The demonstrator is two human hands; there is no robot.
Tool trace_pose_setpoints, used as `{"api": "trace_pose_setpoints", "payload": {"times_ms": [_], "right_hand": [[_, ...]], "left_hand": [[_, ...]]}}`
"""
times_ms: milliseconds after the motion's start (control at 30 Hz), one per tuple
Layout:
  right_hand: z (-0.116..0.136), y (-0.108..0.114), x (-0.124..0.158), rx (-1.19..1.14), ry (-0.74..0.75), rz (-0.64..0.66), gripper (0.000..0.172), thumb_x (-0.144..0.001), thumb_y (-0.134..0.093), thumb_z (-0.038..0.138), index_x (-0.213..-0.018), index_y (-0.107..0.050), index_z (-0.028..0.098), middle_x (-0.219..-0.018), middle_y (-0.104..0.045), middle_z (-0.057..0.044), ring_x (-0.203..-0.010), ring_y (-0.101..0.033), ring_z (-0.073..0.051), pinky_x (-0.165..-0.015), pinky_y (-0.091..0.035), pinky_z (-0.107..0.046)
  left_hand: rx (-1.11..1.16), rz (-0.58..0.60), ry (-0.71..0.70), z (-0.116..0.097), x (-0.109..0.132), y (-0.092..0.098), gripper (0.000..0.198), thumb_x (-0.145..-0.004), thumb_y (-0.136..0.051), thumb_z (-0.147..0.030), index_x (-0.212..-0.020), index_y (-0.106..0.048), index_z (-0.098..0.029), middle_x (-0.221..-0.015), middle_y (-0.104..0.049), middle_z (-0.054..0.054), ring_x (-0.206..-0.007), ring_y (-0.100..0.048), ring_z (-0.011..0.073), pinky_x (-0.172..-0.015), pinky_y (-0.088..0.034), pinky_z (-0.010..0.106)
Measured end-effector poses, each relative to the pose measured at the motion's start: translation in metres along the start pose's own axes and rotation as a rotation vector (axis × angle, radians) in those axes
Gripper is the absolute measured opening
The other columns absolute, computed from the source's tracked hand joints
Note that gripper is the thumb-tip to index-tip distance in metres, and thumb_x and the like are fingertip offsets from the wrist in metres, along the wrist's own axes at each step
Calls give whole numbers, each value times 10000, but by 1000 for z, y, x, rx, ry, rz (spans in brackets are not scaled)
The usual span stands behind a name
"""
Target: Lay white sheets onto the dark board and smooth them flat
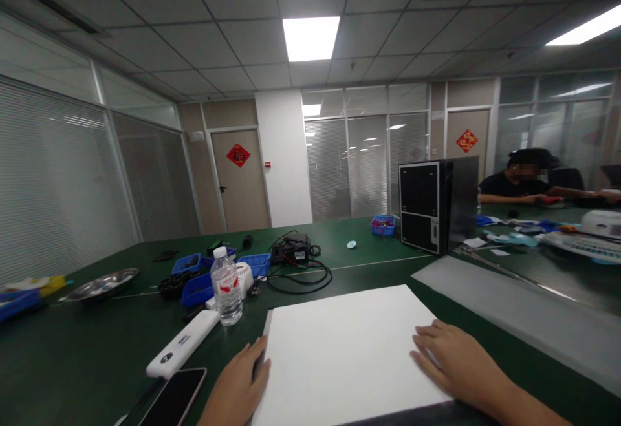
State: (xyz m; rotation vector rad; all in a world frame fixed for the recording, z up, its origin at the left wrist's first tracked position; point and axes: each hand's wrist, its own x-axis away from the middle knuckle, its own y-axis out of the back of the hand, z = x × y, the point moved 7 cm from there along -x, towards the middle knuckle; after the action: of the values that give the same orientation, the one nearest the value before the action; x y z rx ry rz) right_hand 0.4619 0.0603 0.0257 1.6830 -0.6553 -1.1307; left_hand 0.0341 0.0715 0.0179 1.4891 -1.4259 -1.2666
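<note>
A large white sheet (pixel 339 355) lies flat in front of me. Dark material shows along its bottom edge and its upper left corner; I cannot tell whether that is a board beneath. My left hand (pixel 240 377) rests against the sheet's left edge, thumb and fingers stretched out and apart. On the opposite side, my right hand (pixel 451 355) lies with extended fingers over the right edge, touching the white surface. Left of my left hand are a dark-screened phone (pixel 174 397) and a long white device (pixel 183 343). A clear water bottle (pixel 226 290) stands beyond them.
Blue bins (pixel 198 289), a black adapter with cables (pixel 294 249) and a metal tray (pixel 104 285) sit on the green table (pixel 97 348). A black computer case (pixel 427 206) stands behind the sheet. A translucent grey sheet (pixel 524 322) lies right. Another person (pixel 514 183) sits far right.
</note>
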Motion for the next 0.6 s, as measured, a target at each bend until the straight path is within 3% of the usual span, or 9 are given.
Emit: {"api": "trace_pose_setpoints", "payload": {"times_ms": [300, 600], "right_hand": [[16, 9, 3, 40, 118, -121, 328, -974, -489, 401, -1154, -719, 250, -1138, -733, -90, -986, -689, -273, -848, -558, -448], [10, 10, 2, -107, 118, -8, 366, -995, -445, 450, -1157, -720, 269, -1177, -717, -67, -1035, -651, -230, -913, -504, -401]], "left_hand": [[192, -62, 15, 12, -6, -2, 626, -855, -493, -349, -1409, -583, -73, -1435, -585, 125, -1368, -538, 305, -1177, -396, 449], [196, -85, 25, 18, -7, -6, 664, -793, -530, -321, -1416, -581, -96, -1429, -608, 98, -1376, -528, 307, -1194, -372, 455]]}}
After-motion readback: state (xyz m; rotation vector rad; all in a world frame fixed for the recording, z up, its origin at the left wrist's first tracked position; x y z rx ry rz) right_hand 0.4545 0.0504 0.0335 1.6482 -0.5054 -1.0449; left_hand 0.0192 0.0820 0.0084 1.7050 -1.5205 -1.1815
